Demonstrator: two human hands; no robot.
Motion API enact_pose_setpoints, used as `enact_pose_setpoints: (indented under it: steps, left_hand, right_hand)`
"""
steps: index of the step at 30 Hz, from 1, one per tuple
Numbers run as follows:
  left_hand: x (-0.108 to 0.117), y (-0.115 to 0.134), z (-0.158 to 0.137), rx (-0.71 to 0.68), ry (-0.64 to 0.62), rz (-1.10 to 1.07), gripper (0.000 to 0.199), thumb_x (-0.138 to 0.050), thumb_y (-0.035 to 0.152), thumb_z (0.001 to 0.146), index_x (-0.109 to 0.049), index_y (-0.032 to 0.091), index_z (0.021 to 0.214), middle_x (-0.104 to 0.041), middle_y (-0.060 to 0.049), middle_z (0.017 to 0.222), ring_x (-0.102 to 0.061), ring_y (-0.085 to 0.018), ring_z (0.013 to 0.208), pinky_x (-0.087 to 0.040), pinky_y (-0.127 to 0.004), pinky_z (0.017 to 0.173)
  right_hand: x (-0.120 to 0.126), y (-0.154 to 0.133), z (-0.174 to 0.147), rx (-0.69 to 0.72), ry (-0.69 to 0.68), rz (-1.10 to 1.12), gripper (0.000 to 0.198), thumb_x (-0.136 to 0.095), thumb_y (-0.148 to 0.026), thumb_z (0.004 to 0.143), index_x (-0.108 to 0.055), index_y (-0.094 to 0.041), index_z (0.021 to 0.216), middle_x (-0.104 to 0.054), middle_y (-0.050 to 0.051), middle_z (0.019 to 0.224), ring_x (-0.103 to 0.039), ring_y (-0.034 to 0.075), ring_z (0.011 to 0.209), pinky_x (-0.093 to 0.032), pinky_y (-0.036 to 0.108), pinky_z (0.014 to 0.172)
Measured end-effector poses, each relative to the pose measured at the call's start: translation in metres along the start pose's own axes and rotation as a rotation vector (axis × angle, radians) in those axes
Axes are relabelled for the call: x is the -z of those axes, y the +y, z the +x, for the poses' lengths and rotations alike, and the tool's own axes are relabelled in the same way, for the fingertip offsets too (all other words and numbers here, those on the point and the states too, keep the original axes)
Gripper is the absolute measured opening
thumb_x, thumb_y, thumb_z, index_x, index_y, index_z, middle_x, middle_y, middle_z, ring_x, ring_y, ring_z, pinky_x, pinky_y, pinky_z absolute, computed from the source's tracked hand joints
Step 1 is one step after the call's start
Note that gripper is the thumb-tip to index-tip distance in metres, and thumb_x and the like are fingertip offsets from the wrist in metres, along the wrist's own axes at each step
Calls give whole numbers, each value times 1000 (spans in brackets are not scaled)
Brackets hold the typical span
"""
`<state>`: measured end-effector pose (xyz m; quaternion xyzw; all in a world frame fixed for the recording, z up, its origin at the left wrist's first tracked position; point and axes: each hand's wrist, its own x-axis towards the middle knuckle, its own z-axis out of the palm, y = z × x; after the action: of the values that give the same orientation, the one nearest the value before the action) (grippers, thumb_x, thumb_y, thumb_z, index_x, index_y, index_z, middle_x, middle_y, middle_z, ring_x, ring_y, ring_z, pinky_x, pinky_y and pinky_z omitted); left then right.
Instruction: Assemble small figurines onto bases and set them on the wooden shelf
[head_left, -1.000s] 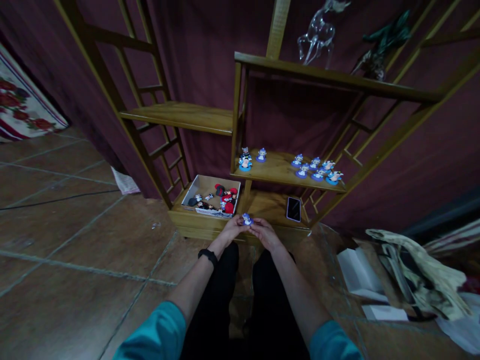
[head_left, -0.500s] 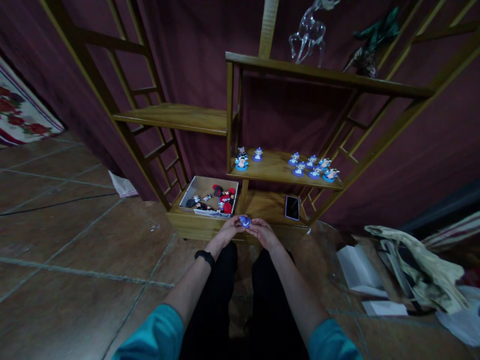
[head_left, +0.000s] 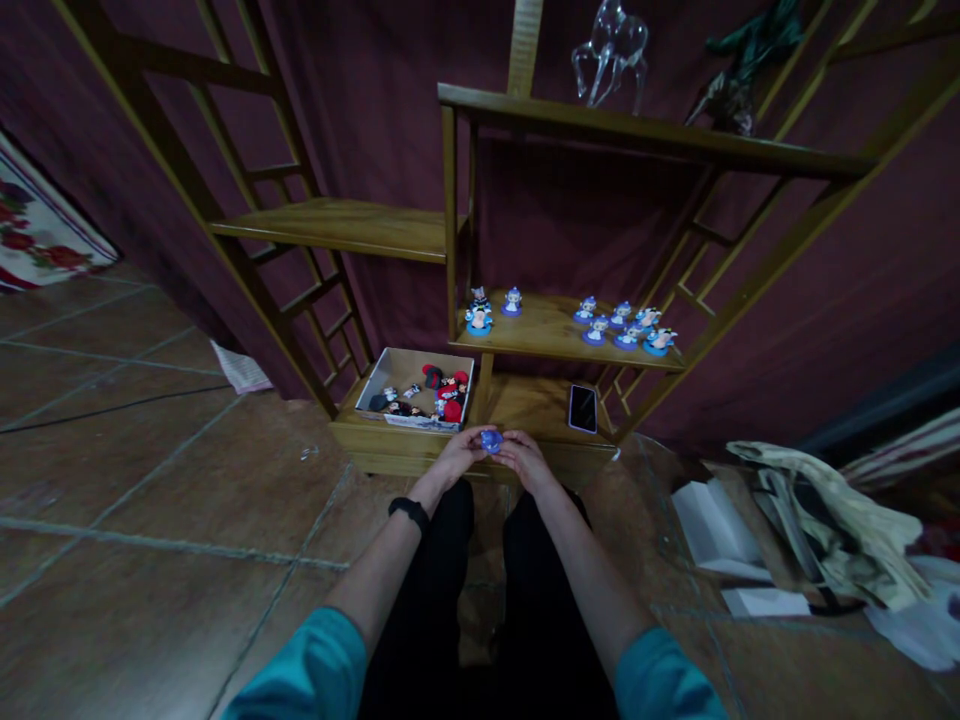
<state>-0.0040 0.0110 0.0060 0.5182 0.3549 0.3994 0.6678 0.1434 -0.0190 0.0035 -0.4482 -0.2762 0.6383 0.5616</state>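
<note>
In the head view, you hold a small purple plastic figurine (head_left: 491,441) between your two hands, in front of the lower edge of a brown wooden shelf unit (head_left: 390,228). The fingers of your left hand (head_left: 459,457) are closed on its left side, and the fingertips of your right hand (head_left: 527,461) pinch it from the right. It is too small in the picture to tell which way its face points. A black wristband (head_left: 409,512) circles your left wrist, and your forearms come out of teal sleeves (head_left: 319,655).

Just beyond your left hand, on the bottom shelf, sits an open white cardboard box (head_left: 405,368) with red, black and white figurines (head_left: 451,390) lying jumbled inside. To the right on that same shelf, a black-screened phone with a pale purple edge (head_left: 583,409) lies flat, apart from your right hand.

On the shelf above, you have two groups of upright figurines. At its left end stand a dark figurine (head_left: 479,299), a white one on a round blue base (head_left: 478,320) and, just beside them, a white-and-purple one (head_left: 512,302). Well apart from these, at the right end, is a cluster of purple-based figurines (head_left: 596,331) with two blue-based figurines (head_left: 660,342) at its right side. Higher up stands a clear glass four-legged animal (head_left: 613,48), near a dark green sculpture (head_left: 750,65).
</note>
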Motion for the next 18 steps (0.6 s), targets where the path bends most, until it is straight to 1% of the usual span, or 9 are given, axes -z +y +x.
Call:
enact_pose_setpoints:
  steps: [8, 18]
  left_hand:
    - [1, -3, 1, 0, -19, -15, 50, -68, 7, 56, -62, 14, 105, -67, -5, 92, -59, -15, 83, -41, -30, 85]
    - [3, -3, 2, 14, -21, 27, 50, -68, 7, 56, -63, 14, 105, -67, -5, 91, -59, -15, 82, -43, -29, 81]
  right_hand:
    - [-2, 0, -2, 19, -20, -40, 28, -73, -24, 51, -56, -20, 73, -65, -2, 75, -64, 14, 70, -52, 35, 76]
    - [-5, -3, -4, 50, -16, -77, 28, -74, -24, 51, -56, -19, 73, -65, -3, 74, -63, 13, 69, -52, 33, 72]
